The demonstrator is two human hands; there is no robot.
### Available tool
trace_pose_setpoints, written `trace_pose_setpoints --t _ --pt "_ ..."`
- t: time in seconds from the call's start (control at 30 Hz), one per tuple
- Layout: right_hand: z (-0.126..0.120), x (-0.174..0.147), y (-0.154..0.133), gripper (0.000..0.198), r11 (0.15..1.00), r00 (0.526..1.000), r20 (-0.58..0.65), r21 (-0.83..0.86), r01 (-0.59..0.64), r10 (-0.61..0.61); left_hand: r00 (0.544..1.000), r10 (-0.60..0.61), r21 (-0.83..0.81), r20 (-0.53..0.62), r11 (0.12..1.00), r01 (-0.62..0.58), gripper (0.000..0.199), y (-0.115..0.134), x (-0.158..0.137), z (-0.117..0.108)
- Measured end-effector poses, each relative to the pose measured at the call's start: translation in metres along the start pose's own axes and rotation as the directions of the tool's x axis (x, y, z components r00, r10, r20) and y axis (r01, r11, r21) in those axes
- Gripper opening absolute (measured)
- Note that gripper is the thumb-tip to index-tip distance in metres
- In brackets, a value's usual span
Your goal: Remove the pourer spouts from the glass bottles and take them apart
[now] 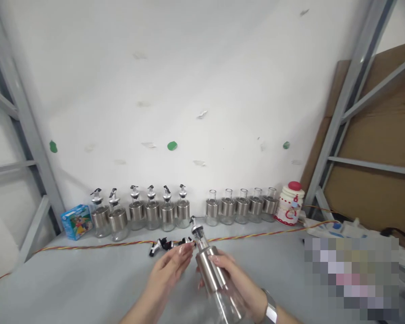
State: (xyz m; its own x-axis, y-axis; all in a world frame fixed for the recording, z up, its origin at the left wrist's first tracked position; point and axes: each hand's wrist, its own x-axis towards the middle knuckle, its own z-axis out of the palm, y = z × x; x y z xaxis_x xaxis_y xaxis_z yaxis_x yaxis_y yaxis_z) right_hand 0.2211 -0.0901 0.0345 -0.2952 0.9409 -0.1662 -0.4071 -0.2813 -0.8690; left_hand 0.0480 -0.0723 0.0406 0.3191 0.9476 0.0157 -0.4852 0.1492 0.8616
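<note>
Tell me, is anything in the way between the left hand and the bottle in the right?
Nothing visible stands between the left hand and the metal-sleeved glass bottle in the right hand; whether the left hand touches it is unclear. Loose pour spouts lie beyond the left hand.

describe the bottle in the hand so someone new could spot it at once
Start at the white wall, then come down to the grey table in front. Over it, the right hand grips a metal-banded bottle with a spout. Unlike the bottles standing by the wall, it is held and tilted.
</note>
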Motion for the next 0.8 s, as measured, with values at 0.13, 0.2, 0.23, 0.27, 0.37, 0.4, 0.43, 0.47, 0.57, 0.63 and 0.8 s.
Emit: trace_pose_setpoints --t 0.13,0.2,0.23,0.27,0.37,0.4,0.43,0.47,0.57,0.63,0.8 --pt "0.01 -0.006 0.013 0.043 0.988 0.979 0.156 0.051 -0.144 0.134 0.993 -0.109 -0.096 0.049 0.989 0.113 0.029 0.005 -0.003 0.003" --pt "0.015 -0.008 0.016 0.041 0.981 0.966 0.192 0.053 -0.186 0.173 0.991 -0.128 -0.101 0.046 0.986 0.132 0.026 0.009 -0.003 0.003" --pt "0.016 -0.009 0.016 0.04 0.979 0.963 0.196 0.051 -0.198 0.185 0.991 -0.127 -0.106 0.042 0.986 0.131 0.025 0.01 -0.003 0.003" --pt "0.017 -0.009 0.016 0.04 0.979 0.963 0.192 0.045 -0.201 0.189 0.992 -0.12 -0.114 0.036 0.986 0.123 0.025 0.01 -0.003 0.002" --pt "0.016 -0.007 0.017 0.036 0.986 0.973 0.165 0.004 -0.166 0.163 0.996 -0.094 -0.155 -0.002 0.984 0.093 0.025 0.005 -0.002 0.0" --pt "0.015 -0.006 0.017 0.035 0.99 0.977 0.156 -0.023 -0.14 0.142 0.996 -0.09 -0.163 -0.019 0.983 0.085 0.025 0.003 -0.002 -0.001" --pt "0.014 -0.004 0.017 0.035 0.992 0.981 0.154 -0.064 -0.111 0.12 0.996 -0.086 -0.164 -0.035 0.983 0.079 0.025 0.001 -0.002 -0.001" --pt "0.013 -0.004 0.017 0.036 0.99 0.983 0.157 -0.121 -0.077 0.095 0.996 -0.079 -0.158 -0.048 0.985 0.071 0.026 -0.001 -0.002 -0.002" --pt "0.013 -0.004 0.014 0.032 0.933 0.986 0.164 -0.348 0.086 -0.03 0.996 -0.058 -0.101 -0.072 0.994 0.05 0.028 0.0 -0.002 -0.002" --pt "0.014 -0.007 0.011 0.029 0.856 0.975 0.184 -0.477 0.2 -0.125 0.995 -0.049 -0.048 -0.088 0.998 0.045 0.029 0.003 -0.003 -0.001" --pt "0.01 -0.014 0.005 0.047 0.378 0.91 0.221 -0.856 0.354 -0.351 0.984 -0.016 0.073 -0.179 0.997 0.029 0.034 0.01 -0.003 0.005"
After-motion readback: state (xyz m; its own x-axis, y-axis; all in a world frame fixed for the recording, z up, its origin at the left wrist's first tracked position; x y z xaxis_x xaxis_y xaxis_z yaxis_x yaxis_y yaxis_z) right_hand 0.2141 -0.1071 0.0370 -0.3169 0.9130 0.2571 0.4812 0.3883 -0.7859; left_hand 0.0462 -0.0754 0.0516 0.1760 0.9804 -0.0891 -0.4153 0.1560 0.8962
